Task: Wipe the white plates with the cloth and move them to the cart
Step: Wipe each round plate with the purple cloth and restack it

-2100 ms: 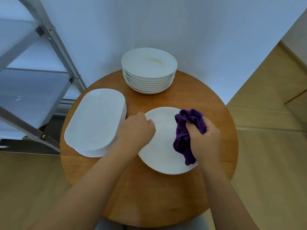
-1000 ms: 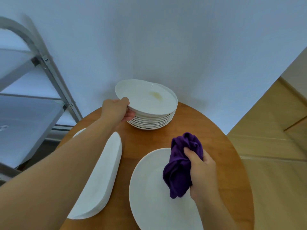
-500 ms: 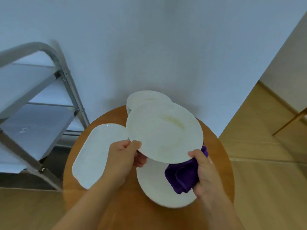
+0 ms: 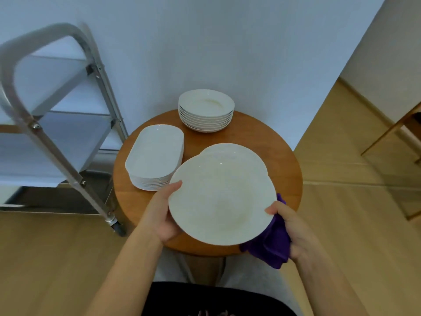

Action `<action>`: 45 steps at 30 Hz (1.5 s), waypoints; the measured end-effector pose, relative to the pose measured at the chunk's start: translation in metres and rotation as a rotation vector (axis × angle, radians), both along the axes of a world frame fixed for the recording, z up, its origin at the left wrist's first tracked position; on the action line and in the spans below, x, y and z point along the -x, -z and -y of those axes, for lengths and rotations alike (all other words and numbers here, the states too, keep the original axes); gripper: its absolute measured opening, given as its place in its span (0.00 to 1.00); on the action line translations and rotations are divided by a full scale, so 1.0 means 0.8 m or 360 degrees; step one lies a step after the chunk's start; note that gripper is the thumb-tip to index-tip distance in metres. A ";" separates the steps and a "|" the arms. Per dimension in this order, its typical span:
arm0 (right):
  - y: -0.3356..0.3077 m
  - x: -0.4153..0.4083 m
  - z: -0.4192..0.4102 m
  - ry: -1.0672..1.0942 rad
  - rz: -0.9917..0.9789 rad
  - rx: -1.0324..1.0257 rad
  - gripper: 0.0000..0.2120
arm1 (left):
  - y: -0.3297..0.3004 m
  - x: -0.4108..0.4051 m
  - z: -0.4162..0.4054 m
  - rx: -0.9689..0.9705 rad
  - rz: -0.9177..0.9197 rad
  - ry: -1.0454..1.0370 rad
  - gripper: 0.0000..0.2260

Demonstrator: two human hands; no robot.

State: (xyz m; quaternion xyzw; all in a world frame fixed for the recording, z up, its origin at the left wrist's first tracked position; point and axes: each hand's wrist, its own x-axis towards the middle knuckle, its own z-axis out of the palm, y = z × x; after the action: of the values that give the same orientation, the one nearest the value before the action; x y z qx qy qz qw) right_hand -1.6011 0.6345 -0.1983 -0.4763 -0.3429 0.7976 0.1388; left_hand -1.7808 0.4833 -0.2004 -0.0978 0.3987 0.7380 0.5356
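Observation:
I hold a round white plate [image 4: 222,198] up over the near part of the round wooden table [image 4: 282,156]. My left hand [image 4: 163,213] grips its left rim, thumb on top. My right hand [image 4: 288,226] holds the right rim with the thumb on top and the purple cloth [image 4: 271,245] bunched under the plate. Another round white plate [image 4: 230,148] lies on the table behind it, mostly hidden. A stack of round white plates [image 4: 206,110] stands at the table's far edge. A stack of oblong white plates [image 4: 156,155] stands at the left.
The metal cart [image 4: 57,124] with grey shelves stands left of the table, one castor [image 4: 118,226] on the wooden floor. A white wall is right behind the table. A wooden furniture leg [image 4: 391,133] shows at the far right.
My left hand lifted the top plate off the round stack and brought it toward me. My right hand with the cloth came up under its right rim. The camera view pulled back.

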 end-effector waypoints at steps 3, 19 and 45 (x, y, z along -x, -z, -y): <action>0.000 -0.004 0.011 -0.0084 0.0046 -0.0101 0.12 | 0.005 -0.011 0.008 -0.0086 -0.0030 -0.0141 0.09; 0.001 0.064 0.029 -0.1301 0.0651 -0.2105 0.40 | 0.009 -0.073 0.015 -0.0367 -0.0035 -0.0343 0.22; -0.009 0.001 0.003 -0.2154 0.0357 -0.2278 0.30 | 0.013 -0.069 0.045 -0.0411 -0.0130 -0.0351 0.19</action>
State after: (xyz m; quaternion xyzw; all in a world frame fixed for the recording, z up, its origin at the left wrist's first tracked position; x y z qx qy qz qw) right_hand -1.6021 0.6321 -0.1910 -0.0566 -0.9548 0.2638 -0.1244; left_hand -1.7256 0.4469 -0.2109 -0.0413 0.3089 0.8408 0.4427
